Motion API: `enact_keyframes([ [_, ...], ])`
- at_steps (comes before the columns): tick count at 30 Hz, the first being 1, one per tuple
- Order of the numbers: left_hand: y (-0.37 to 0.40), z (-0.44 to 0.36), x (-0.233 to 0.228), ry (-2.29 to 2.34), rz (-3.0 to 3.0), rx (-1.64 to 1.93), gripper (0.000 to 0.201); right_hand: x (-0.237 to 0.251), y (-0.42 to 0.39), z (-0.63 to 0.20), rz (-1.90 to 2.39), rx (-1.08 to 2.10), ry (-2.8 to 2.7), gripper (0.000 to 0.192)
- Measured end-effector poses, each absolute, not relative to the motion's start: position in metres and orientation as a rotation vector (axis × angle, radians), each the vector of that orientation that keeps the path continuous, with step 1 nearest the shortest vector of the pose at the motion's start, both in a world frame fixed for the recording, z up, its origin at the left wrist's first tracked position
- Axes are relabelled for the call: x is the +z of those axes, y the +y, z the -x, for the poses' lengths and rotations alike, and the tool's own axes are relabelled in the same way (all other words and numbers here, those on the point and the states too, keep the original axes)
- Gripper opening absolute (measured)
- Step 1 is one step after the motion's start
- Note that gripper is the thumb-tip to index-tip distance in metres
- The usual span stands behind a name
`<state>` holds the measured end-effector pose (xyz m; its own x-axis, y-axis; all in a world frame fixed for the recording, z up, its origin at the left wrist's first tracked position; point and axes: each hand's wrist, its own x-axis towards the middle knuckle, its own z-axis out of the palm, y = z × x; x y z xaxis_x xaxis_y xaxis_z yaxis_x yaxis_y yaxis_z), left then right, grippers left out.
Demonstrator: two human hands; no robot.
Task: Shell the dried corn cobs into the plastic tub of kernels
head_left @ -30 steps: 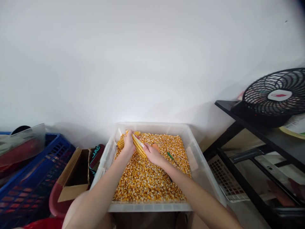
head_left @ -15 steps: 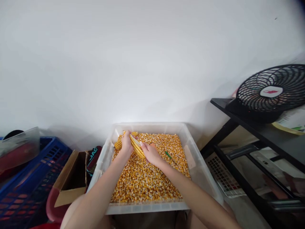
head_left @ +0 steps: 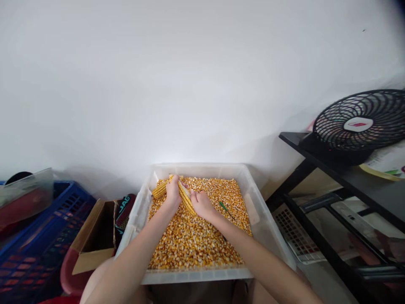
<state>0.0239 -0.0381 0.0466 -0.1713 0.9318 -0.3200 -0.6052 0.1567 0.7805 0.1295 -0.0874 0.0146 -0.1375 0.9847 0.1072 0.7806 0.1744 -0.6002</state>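
An ear of corn (head_left: 187,203) slants over loose kernels, with a pale bare strip along its upper side. My left hand (head_left: 173,192) is closed round its far end. My right hand (head_left: 201,205) is closed on its near right side, thumb and fingers against the kernels. Beyond and left of my left hand, another ear of corn (head_left: 159,189) lies in the tub's far left corner. Loose yellow kernels (head_left: 196,245) cover the floor of the translucent plastic tub (head_left: 270,228). A thin tool with a green handle (head_left: 223,206) lies on them, right of my right hand.
To the left are an open cardboard box (head_left: 95,257), a dark JAG-marked item (head_left: 125,211) and a blue crate (head_left: 68,202). On the right, a black fan (head_left: 357,124) stands on a black shelf (head_left: 319,156). A white wall (head_left: 202,84) rises behind the tub.
Both hands and the held ear have shifted slightly right. The bare strip on it looks wider, and more of the ear lying at the far left shows.
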Motion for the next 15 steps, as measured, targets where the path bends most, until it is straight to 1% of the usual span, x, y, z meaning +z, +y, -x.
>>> enact_keyframes([
  [8,-0.0362,-0.0204,0.0474,0.975,-0.357,1.302,0.012,0.0157,-0.0890,-0.1292,1.647,0.577,-1.941,0.060],
  [10,-0.0361,-0.0197,0.0492,0.969,-0.339,1.259,0.012,0.0172,-0.0887,-0.1298,1.637,0.645,-1.895,0.062],
  [15,-0.0330,-0.0165,0.0477,0.968,-0.308,1.191,0.015,0.0223,-0.0864,-0.1341,1.570,0.937,-1.727,0.070],
])
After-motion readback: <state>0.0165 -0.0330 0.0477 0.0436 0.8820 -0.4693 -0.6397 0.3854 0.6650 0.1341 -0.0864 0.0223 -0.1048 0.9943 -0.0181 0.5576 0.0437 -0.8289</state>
